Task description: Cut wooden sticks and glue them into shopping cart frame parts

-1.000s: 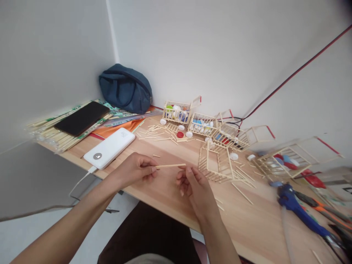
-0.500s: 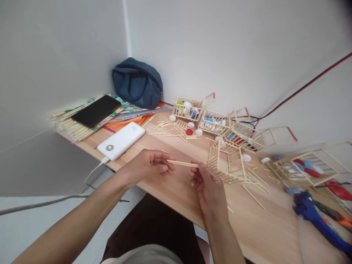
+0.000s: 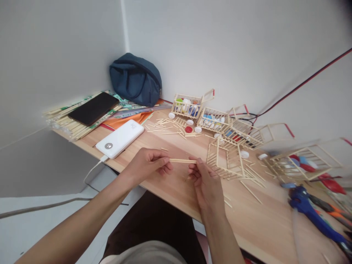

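Note:
Two thin wooden sticks (image 3: pixel 183 161) lie side by side, stretched level between my hands above the table's front part. Their left ends are pinched between the thumb and fingers of my left hand (image 3: pixel 152 164). My right hand (image 3: pixel 205 179) is closed on the right ends in the same way. Just beyond my right hand stands a bare stick frame (image 3: pixel 227 161) with slatted sides. Loose cut sticks (image 3: pixel 253 176) lie to the right of that frame, and more short sticks (image 3: pixel 162 125) are scattered farther back.
Small stick carts (image 3: pixel 187 106) holding coloured bottle caps line the wall. A blue glue gun (image 3: pixel 313 212) and orange-handled pliers (image 3: pixel 332 211) lie at the right. A white power bank (image 3: pixel 121 138), a phone (image 3: pixel 93 108) on bundled sticks and a blue bag (image 3: pixel 136 80) occupy the left side.
My left thumb and fingers have closed on the left ends of the sticks, which were free of that grip before. The sticks are now more level. The view has shifted slightly.

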Demonstrator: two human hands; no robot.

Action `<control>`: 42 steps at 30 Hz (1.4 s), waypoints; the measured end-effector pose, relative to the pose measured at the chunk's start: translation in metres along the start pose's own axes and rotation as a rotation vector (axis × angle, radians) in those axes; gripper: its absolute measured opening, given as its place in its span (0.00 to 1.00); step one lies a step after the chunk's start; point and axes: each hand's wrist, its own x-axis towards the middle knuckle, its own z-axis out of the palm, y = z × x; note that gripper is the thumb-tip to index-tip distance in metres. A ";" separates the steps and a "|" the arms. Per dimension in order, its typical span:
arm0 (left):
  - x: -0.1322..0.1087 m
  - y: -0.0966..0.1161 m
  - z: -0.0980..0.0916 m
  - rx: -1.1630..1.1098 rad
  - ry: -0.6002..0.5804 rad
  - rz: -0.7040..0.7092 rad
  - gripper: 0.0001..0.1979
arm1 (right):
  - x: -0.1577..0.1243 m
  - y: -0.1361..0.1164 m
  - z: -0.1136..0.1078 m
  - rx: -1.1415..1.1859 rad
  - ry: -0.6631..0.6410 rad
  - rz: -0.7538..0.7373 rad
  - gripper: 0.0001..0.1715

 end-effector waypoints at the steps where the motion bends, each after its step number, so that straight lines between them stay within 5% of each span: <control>1: 0.000 -0.001 0.000 0.001 0.002 -0.008 0.12 | -0.001 -0.001 0.001 0.026 -0.033 0.014 0.16; 9: 0.000 -0.007 -0.002 -0.123 -0.015 -0.120 0.14 | -0.001 -0.002 -0.002 0.207 -0.197 0.168 0.17; 19: 0.002 0.004 0.004 -0.068 0.017 -0.087 0.10 | -0.005 0.003 -0.006 0.127 -0.180 0.065 0.16; 29: 0.009 0.027 0.002 0.242 -0.072 -0.038 0.04 | -0.022 -0.007 -0.025 -0.728 -0.110 -0.129 0.22; 35: 0.012 0.011 0.018 -0.053 -0.092 0.007 0.16 | -0.030 -0.001 -0.028 -0.520 -0.049 -0.075 0.21; 42: 0.005 -0.005 0.050 -0.259 0.009 0.080 0.16 | -0.037 0.006 -0.023 -0.396 0.027 -0.090 0.20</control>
